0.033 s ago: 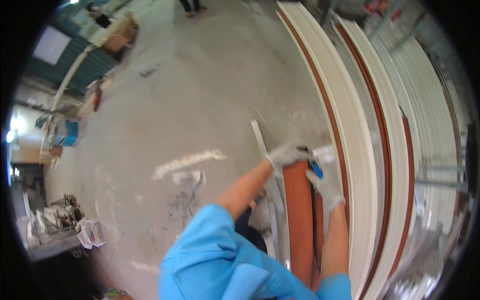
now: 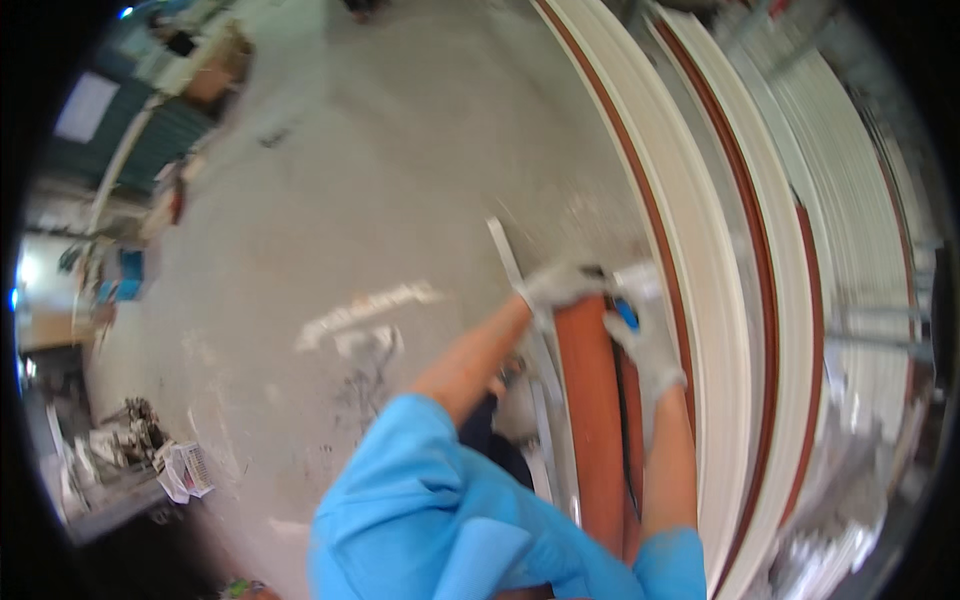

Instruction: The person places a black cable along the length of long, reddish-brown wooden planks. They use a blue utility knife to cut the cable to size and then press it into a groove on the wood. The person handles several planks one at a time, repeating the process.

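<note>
A long reddish-brown profile (image 2: 590, 410) lies lengthwise in front of me, with a black strip (image 2: 622, 425) running along its right side. At its far end is my left hand (image 2: 563, 287), in a pale glove, its fingers bent over the end and a small dark patch at their tips. My right hand (image 2: 648, 345), gloved too, is closed around a small blue object (image 2: 627, 313) right beside that end. The kind of blue object cannot be made out because of blur. Something clear and shiny (image 2: 638, 280) sits just beyond the fingers.
Long white profiles with brown edges (image 2: 700, 250) stretch along my right. Farther right is a stack of pale profiles (image 2: 850, 220). Thin light strips (image 2: 505, 250) lie on the floor to the left. A bench with metal parts (image 2: 110, 460) stands far left, a person's feet (image 2: 360, 8) at the top.
The whole view has shifted slightly, so most things sit a little farther left and up. Both hands stay at the profile's far end, with the blue object still in the right.
</note>
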`<state>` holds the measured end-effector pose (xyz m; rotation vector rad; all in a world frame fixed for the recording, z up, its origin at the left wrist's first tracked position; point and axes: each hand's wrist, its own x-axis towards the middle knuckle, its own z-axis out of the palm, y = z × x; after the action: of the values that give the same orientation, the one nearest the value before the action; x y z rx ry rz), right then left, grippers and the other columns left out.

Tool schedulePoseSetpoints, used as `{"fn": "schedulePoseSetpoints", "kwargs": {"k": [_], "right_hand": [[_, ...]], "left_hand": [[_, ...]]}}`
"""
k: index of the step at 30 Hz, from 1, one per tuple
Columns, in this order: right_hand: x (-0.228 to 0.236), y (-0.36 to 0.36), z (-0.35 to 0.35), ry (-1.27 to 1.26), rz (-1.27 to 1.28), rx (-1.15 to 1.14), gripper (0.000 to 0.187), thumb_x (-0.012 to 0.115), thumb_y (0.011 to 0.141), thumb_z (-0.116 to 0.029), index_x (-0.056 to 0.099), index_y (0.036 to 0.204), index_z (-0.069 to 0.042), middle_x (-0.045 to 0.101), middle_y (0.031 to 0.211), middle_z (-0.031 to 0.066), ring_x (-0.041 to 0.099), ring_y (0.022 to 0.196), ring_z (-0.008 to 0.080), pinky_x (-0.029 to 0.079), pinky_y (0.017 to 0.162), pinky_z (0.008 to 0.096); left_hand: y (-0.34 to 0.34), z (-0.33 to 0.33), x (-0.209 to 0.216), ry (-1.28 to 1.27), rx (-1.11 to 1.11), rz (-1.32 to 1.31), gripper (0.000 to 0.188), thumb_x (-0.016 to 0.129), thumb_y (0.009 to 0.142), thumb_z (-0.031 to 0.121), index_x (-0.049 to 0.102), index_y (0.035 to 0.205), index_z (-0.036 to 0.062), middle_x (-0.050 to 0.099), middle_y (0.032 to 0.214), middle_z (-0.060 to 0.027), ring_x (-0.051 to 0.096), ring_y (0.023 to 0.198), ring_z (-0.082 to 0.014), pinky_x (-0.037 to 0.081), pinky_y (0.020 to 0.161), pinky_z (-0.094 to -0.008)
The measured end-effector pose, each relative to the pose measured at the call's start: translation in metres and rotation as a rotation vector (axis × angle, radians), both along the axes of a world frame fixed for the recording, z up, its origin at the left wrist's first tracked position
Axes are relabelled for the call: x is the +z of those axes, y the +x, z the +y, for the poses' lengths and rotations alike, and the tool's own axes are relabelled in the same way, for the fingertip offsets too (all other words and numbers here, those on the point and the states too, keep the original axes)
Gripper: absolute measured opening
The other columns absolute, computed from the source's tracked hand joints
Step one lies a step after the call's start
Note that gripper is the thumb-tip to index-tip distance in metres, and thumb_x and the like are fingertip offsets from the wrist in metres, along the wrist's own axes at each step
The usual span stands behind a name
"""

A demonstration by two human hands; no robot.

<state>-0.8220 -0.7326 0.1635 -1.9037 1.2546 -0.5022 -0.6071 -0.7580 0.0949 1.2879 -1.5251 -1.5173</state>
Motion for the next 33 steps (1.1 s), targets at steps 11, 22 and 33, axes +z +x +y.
{"fn": "schedulePoseSetpoints", "kwargs": {"k": [11,22,33], "right_hand": [[0.017,0.02,-0.018,-0.198,0.469,-0.115,0.032,0.064,0.097,-0.033,0.065,0.122,-0.014,0.071,0.106,0.0134,0.068,0.097,0.035,0.054,0.082,0.0472],[0.009,-0.032,0.051,-0.389,0.479,0.059,0.03,0.066,0.095,-0.025,0.065,0.121,-0.01,0.071,0.101,0.0157,0.067,0.092,0.0363,0.054,0.077,0.0483],[0.006,0.003,0.005,-0.466,0.466,0.034,0.032,0.064,0.098,-0.032,0.068,0.123,-0.013,0.073,0.104,0.0134,0.069,0.096,0.0344,0.055,0.079,0.046]], "left_hand": [[0.005,-0.007,0.009,0.121,0.105,0.286,0.02,0.071,0.095,0.014,0.07,0.11,0.0019,0.068,0.103,0.0012,0.059,0.1,-0.0092,0.047,0.094,-0.0266],[0.001,-0.008,0.008,0.199,0.202,0.291,0.009,0.071,0.094,0.008,0.073,0.102,0.0044,0.068,0.091,0.0028,0.06,0.084,-0.0063,0.051,0.078,-0.024],[-0.002,-0.002,0.013,0.206,0.288,0.266,0.017,0.071,0.094,0.013,0.071,0.107,0.0018,0.068,0.096,-0.0009,0.061,0.087,-0.0094,0.051,0.08,-0.0265]]}}
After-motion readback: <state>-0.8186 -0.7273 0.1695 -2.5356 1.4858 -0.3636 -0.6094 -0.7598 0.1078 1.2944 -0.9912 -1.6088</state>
